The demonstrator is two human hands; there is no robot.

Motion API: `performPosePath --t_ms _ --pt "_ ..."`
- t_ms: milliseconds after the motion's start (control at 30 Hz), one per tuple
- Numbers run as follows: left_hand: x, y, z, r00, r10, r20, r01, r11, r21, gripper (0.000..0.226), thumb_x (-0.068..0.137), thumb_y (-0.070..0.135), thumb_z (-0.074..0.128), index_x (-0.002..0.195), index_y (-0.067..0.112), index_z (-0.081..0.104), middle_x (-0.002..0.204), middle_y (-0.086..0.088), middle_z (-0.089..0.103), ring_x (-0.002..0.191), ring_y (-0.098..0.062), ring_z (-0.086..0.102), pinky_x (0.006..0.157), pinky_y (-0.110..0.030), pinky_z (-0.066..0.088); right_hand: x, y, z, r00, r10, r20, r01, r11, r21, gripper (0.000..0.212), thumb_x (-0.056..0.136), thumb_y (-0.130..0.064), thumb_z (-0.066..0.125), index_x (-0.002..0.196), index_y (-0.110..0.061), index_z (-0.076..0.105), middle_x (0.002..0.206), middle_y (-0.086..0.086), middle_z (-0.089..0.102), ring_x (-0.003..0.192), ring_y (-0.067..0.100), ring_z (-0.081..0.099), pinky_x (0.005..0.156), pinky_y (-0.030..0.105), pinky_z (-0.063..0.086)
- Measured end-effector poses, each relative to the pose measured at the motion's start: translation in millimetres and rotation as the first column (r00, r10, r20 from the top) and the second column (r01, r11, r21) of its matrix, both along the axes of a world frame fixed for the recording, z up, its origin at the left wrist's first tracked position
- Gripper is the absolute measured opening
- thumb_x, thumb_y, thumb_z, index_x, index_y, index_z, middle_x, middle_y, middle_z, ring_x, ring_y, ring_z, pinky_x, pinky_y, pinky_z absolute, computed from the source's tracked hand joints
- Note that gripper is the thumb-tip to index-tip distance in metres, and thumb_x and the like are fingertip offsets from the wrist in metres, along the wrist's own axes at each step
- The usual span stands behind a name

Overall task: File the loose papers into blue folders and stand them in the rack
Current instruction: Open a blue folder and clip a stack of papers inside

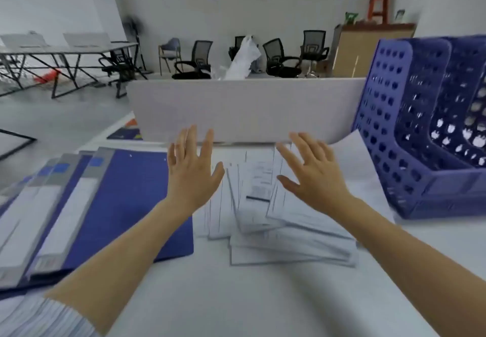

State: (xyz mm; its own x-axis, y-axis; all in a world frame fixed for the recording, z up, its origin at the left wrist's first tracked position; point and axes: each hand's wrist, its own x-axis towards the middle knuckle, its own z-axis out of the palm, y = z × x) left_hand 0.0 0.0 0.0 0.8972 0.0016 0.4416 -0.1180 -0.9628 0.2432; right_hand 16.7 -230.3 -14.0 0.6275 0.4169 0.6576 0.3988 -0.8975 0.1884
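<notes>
Well, from where I stand, this job looks barely begun. The worktop [236, 297] carries everything, with a grey screen standing along its far edge.

The rack [389, 131] sits at the right, against that screen, and runs off the edge of view. In the slots I can see, no folder stands; only light shows through the holes.

The folders [131, 200] lie flat at the left in a fanned stack, closed, their labelled spines turned toward the person. None is open to take a sheet. The left forearm crosses over the top one.

The papers [263, 221] lie in a loose, skewed heap in the middle, between the folders and the rack. One sheet at the back curls up near the rack's side.

The left hand [192, 171] is spread, fingers straight, palm down, over the left edge of the heap, and it holds nothing. The right hand [315, 176] is spread the same way over the heap's right side, also holding nothing. I cannot tell whether either hand touches the sheets.

So I judge it all remains: gathering the sheets, filling each folder, and standing them in the rack.
</notes>
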Motion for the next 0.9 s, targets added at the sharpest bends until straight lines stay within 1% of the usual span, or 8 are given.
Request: performPosePath --t_ms 167,267,333,467,600,700,800,900 --pt "-43 27 -64 0.999 0.038 -0.023 -0.038 0.999 -0.002 0.072 0.077 0.045 0.023 0.132 0.005 0.049 0.144 -0.027 0.036 0.136 -0.045 0.028 0.106 -0.059 0.025 -45 45 -63 0.994 0.112 0.000 -0.111 0.991 0.070 0.048 0.080 -0.039 0.041 0.122 -0.017 0.043 0.120 0.017 0.063 0.118 0.029 0.045 0.087 0.044 0.050" --pt "-64 47 -76 0.989 0.052 -0.139 -0.055 0.998 -0.019 0.064 0.077 0.042 0.027 0.115 0.005 0.063 0.133 -0.027 0.049 0.127 -0.048 0.041 0.097 -0.062 0.035 -66 78 -75 0.980 0.172 -0.104 -0.164 0.983 0.079 0.042 0.077 -0.035 0.045 0.114 -0.017 0.053 0.113 0.014 0.067 0.108 0.030 0.063 0.081 0.043 0.054" --pt "-74 60 -86 0.986 0.074 -0.150 -0.070 0.997 0.030 0.047 0.081 0.035 0.041 0.106 0.005 0.068 0.126 -0.026 0.056 0.121 -0.048 0.047 0.093 -0.064 0.038 -77 104 -81 0.961 0.203 -0.185 -0.191 0.978 0.078 0.039 0.075 -0.035 0.045 0.105 -0.018 0.063 0.109 0.012 0.069 0.101 0.029 0.067 0.077 0.041 0.056" --pt "-84 86 -101 0.965 0.193 -0.180 -0.216 0.969 -0.123 0.033 0.092 0.024 0.050 0.121 0.011 0.059 0.145 -0.012 0.039 0.140 -0.030 0.022 0.114 -0.048 0.012 -89 146 -95 0.918 0.239 -0.318 -0.213 0.970 0.113 0.039 0.073 -0.035 0.039 0.106 -0.021 0.054 0.102 0.007 0.070 0.094 0.024 0.069 0.071 0.032 0.056" --pt "-80 102 -88 0.930 0.353 -0.100 -0.363 0.924 -0.116 0.033 0.092 0.027 0.048 0.117 0.010 0.061 0.144 -0.012 0.040 0.139 -0.031 0.020 0.111 -0.054 0.007 -90 149 -106 0.875 0.305 -0.376 -0.304 0.951 0.063 0.042 0.075 -0.032 0.039 0.104 -0.017 0.066 0.089 0.001 0.069 0.078 0.020 0.069 0.062 0.027 0.055" --pt "-78 122 -80 0.819 0.557 -0.141 -0.570 0.818 -0.080 0.039 0.091 0.034 0.046 0.119 0.009 0.058 0.148 -0.019 0.030 0.139 -0.038 0.012 0.109 -0.060 0.008 -88 146 -105 0.875 0.275 -0.398 -0.290 0.957 0.023 0.041 0.076 -0.030 0.039 0.100 -0.017 0.069 0.085 -0.001 0.068 0.076 0.020 0.068 0.062 0.024 0.053" --pt "-84 142 -73 0.723 0.649 -0.237 -0.679 0.731 -0.070 0.046 0.087 0.039 0.052 0.120 0.006 0.054 0.147 -0.027 0.025 0.134 -0.046 0.018 0.106 -0.059 0.017 -93 149 -99 0.829 0.258 -0.497 -0.274 0.961 0.042 0.051 0.079 -0.032 0.030 0.113 -0.016 0.064 0.101 0.006 0.067 0.094 0.025 0.066 0.075 0.031 0.053" --pt "-88 147 -72 0.694 0.652 -0.305 -0.694 0.719 -0.042 0.057 0.085 0.044 0.057 0.125 0.005 0.046 0.143 -0.029 0.030 0.126 -0.047 0.032 0.100 -0.055 0.029 -97 148 -94 0.750 0.205 -0.629 -0.274 0.962 -0.013 0.078 0.076 -0.043 -0.003 0.144 -0.024 0.029 0.151 0.008 0.028 0.139 0.023 0.027 0.109 0.037 0.025"
